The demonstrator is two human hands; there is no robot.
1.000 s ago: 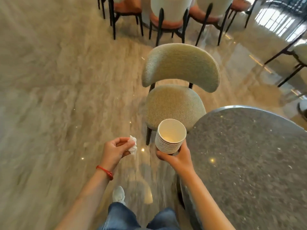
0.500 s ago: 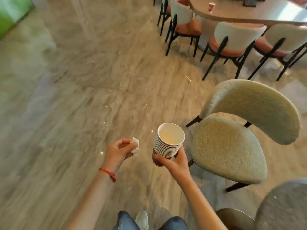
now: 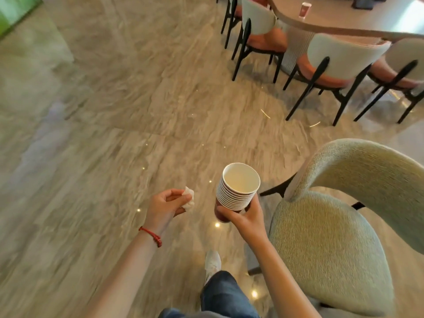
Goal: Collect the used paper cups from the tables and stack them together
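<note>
Risk lay in the tall cup stack (image 3: 237, 188) (gripped low by the right hand (image 3: 246, 218)) toppling mid-stride; the left hand (image 3: 164, 208) pinched a crumpled tissue (image 3: 189, 199).

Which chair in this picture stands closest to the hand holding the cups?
The beige fabric chair just beside the right hand; the orange-cushioned chairs stand far off at the long table.

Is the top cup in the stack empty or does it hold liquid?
Empty, it seems: the top cup of the stack in the right hand shows a bare pale inside down to its bottom, no liquid visible.
</note>
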